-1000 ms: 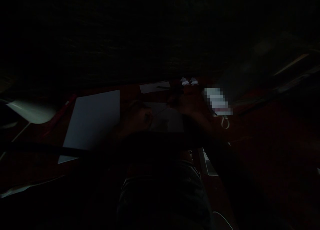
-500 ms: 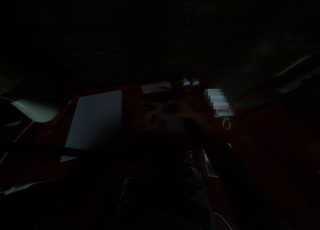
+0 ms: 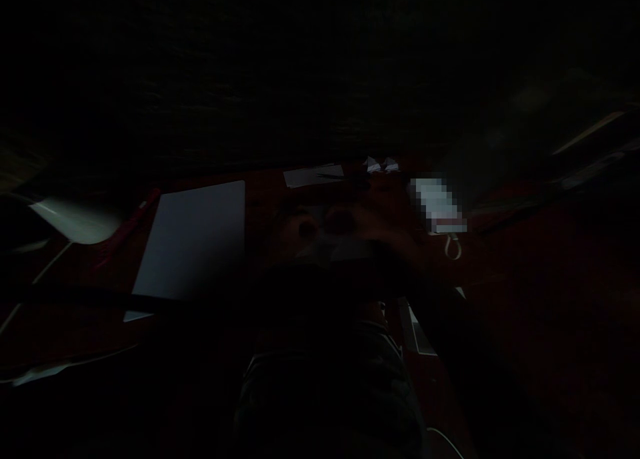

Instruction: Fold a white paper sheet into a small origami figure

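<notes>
Both hands [image 3: 325,222] closed in — on paper [image 3: 340,248].

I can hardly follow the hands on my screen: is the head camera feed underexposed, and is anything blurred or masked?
Head view: heavily underexposed, upper half nearly black; only the pale sheet and red table read clearly. Both hands are dim shapes over a small paper, grip unreadable. A pixelated patch masks one item. Edges bow with wide-angle distortion.

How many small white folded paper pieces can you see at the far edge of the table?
2. One folded paper piece and a second sit side by side at the far edge of the table. The picture is very dark, so others may be hidden.
</notes>
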Available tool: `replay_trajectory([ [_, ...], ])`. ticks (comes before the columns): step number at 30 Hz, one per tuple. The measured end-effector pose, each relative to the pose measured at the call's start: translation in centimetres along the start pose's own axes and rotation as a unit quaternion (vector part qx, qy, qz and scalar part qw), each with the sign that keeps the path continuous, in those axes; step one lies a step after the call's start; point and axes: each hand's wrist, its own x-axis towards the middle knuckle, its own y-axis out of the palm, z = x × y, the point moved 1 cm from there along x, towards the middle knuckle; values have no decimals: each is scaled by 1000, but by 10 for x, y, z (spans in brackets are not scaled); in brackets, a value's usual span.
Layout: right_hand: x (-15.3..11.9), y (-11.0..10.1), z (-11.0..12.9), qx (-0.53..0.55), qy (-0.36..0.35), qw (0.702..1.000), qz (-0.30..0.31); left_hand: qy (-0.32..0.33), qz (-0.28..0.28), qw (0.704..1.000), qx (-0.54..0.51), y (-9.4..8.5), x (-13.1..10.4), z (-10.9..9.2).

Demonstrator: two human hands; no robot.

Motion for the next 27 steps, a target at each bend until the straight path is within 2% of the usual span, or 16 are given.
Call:
replay_trajectory([
  [4,0,1,3,1,13,1000,12,-23,2,998,-64,3,0,5],
  [8,4,2,10,41,9,999,-33,-38,-22,992,-122,-2,-1,0],
  [14,8,8,17,96,-21,992,-85,13,-67,985,-156,-10,-1,-10],
  [17,9,10,20,118,-34,987,-100,15,-74,984,-163,-10,-1,-11],
  [22,9,11,26,131,-19,986,-102,3,-60,980,-192,-7,-2,-11],
  [27,9,7,24,157,-5,981,-117,-39,-35,972,-229,-6,-2,-9],
])
